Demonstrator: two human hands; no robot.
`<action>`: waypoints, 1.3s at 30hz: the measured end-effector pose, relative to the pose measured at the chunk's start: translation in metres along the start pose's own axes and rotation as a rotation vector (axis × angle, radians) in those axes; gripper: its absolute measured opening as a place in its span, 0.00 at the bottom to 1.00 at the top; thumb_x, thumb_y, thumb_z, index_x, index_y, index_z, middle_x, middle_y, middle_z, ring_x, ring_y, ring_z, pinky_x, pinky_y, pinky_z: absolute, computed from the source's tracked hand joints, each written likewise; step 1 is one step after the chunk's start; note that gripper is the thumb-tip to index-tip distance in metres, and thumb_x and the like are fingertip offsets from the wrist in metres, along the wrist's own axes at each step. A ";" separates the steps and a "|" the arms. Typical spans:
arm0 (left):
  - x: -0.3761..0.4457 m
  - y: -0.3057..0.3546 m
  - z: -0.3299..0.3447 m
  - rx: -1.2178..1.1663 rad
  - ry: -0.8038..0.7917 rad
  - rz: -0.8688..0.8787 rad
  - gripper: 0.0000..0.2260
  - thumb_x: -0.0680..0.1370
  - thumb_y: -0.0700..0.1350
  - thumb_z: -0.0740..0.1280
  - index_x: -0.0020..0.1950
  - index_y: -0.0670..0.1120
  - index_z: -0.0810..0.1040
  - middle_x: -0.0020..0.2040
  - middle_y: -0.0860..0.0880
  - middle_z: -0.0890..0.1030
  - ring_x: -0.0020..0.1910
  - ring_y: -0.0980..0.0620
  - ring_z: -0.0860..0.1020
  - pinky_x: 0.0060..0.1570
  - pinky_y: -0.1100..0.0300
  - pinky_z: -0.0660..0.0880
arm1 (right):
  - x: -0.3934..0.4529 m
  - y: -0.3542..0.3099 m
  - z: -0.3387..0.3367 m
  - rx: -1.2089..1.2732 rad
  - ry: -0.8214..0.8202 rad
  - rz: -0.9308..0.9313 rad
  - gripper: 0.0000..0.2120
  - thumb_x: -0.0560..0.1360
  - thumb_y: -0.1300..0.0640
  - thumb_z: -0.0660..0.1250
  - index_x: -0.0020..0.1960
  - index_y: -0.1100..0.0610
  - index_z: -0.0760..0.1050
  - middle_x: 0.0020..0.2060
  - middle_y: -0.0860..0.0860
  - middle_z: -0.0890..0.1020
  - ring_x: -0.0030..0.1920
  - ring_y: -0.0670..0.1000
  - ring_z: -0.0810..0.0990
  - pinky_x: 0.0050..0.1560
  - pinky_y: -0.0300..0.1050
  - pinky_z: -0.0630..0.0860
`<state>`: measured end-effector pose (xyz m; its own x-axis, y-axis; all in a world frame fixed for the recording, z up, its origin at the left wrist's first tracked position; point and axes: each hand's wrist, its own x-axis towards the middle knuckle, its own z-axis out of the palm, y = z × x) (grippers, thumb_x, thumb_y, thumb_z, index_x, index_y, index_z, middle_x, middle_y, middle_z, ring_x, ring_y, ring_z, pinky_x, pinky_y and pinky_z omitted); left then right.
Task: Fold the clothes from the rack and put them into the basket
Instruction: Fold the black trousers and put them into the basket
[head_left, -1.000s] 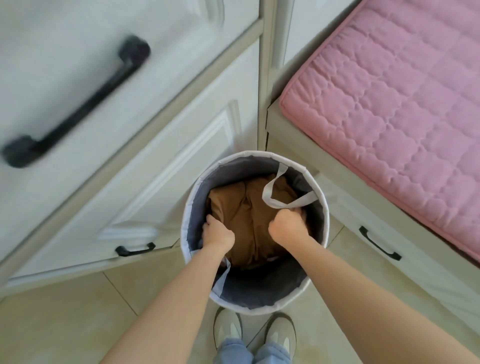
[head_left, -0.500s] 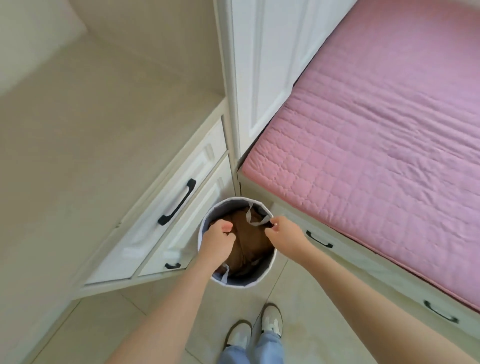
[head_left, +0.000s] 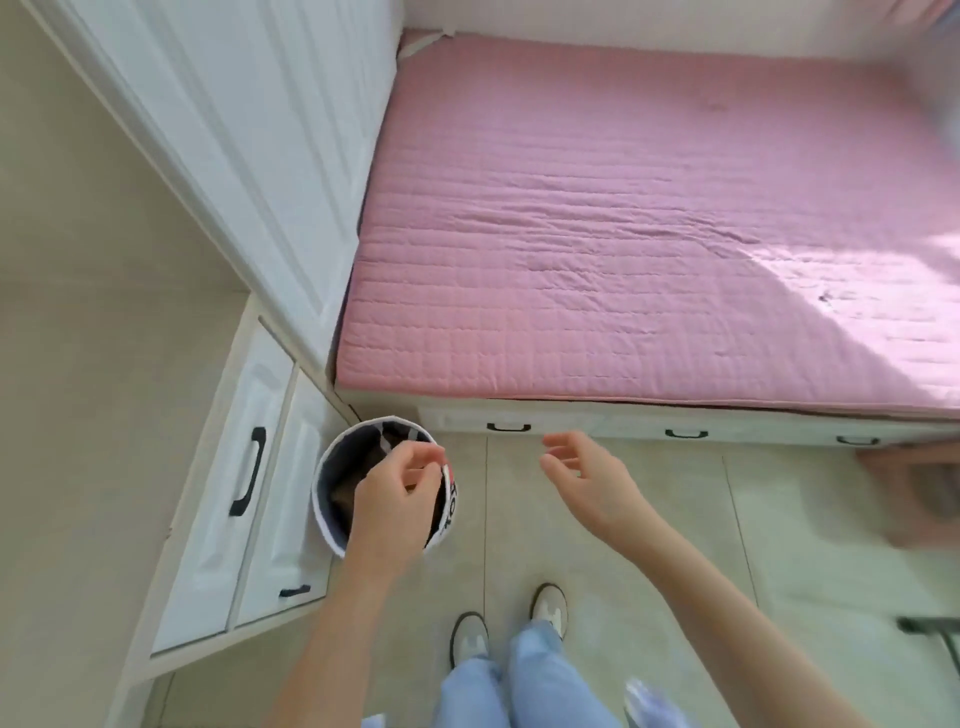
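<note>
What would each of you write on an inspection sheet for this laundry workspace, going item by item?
Surface: pale tiled floor, bare around the feet.
Job's things: round basket on the floor by the white drawers; brown clothing inside.
Clutter: nothing seen.
Grippers: left hand over the basket, fingers curled; right hand open, empty, right of the basket.
Cables: nothing seen.
Surroundings: pink quilted mattress, white wardrobe.
</note>
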<state>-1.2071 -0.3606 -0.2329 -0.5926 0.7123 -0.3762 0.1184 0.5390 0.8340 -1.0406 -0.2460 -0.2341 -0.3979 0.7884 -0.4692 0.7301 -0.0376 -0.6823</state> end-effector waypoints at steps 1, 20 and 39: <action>-0.010 0.008 0.008 0.011 -0.040 0.027 0.08 0.79 0.41 0.63 0.48 0.53 0.80 0.46 0.57 0.83 0.48 0.59 0.80 0.48 0.65 0.75 | -0.015 0.012 -0.011 0.018 0.048 0.019 0.13 0.79 0.55 0.61 0.63 0.55 0.73 0.50 0.44 0.77 0.51 0.45 0.75 0.52 0.36 0.67; -0.170 0.127 0.260 0.274 -0.603 0.421 0.10 0.79 0.35 0.63 0.47 0.50 0.78 0.41 0.52 0.84 0.38 0.53 0.83 0.50 0.47 0.79 | -0.287 0.272 -0.182 0.417 0.740 0.383 0.13 0.80 0.54 0.62 0.63 0.54 0.74 0.52 0.47 0.80 0.51 0.44 0.77 0.46 0.29 0.69; -0.450 0.179 0.616 0.487 -1.144 0.739 0.11 0.79 0.39 0.64 0.46 0.56 0.77 0.41 0.57 0.83 0.40 0.60 0.81 0.37 0.70 0.72 | -0.538 0.511 -0.363 0.569 1.279 0.571 0.12 0.80 0.53 0.61 0.62 0.51 0.74 0.54 0.45 0.79 0.56 0.44 0.76 0.47 0.29 0.68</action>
<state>-0.4279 -0.3079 -0.1632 0.6454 0.7272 -0.2336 0.5022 -0.1736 0.8472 -0.2518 -0.4660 -0.1267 0.8124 0.5627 -0.1530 0.1902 -0.5037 -0.8427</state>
